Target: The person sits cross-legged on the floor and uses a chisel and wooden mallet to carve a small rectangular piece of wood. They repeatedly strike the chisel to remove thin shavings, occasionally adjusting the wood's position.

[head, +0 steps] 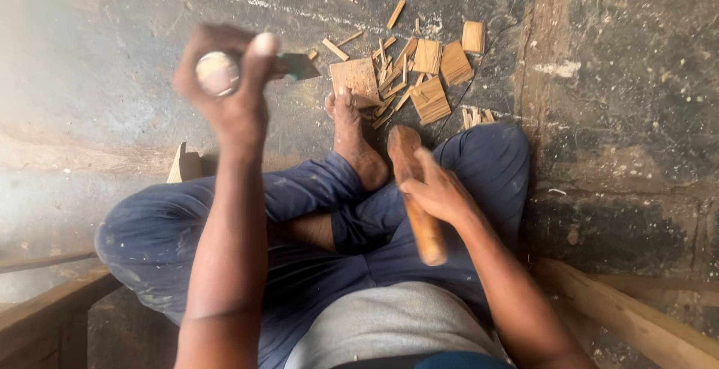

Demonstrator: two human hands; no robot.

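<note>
Underfoot, wood chips (419, 73) on gritty concrete floor (622, 99); left grip (228, 84) clenching chisel (288, 66), right grip (438, 189) clenching mallet (416, 197).

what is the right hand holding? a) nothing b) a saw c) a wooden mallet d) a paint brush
c: the right hand grips a wooden mallet over the lap, while the left hand holds a chisel raised; wood chips lie on the floor by the foot.
</note>
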